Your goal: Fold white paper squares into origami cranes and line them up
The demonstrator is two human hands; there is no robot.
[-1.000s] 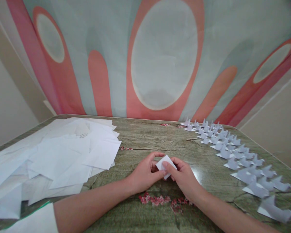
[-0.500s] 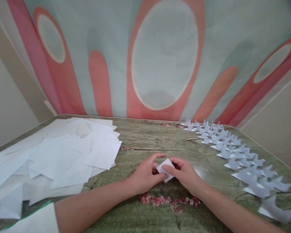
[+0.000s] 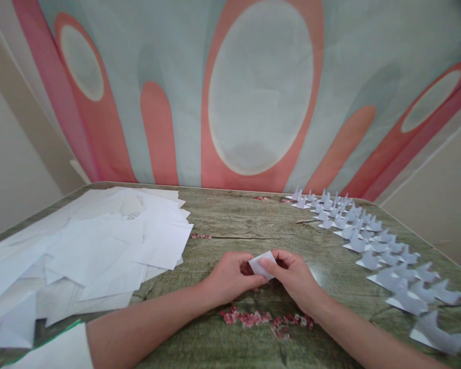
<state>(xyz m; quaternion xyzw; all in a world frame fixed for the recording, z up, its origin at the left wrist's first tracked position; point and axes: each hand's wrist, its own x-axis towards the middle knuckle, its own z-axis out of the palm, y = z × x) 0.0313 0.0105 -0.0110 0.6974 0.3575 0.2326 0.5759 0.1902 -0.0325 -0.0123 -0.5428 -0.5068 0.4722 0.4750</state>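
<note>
A small folded square of white paper (image 3: 262,265) is held between my two hands, just above the middle of the table. My left hand (image 3: 232,277) pinches its left and lower side, thumb in front and the fingers curled behind. On the other side my right hand (image 3: 290,271) grips it, with the thumb flat on the front face and the fingers behind. The fingertips behind the paper are partly hidden.
A wide heap of loose white paper sheets (image 3: 100,246) covers the table's left side. Several rows of folded white paper birds (image 3: 369,241) stand along the right side. The wood-patterned table (image 3: 230,215) meets a painted backdrop (image 3: 188,102) at its far edge.
My left fingers, raised and spread above the paper before, have come down and curled behind it. The paper has tilted a little between my hands.
</note>
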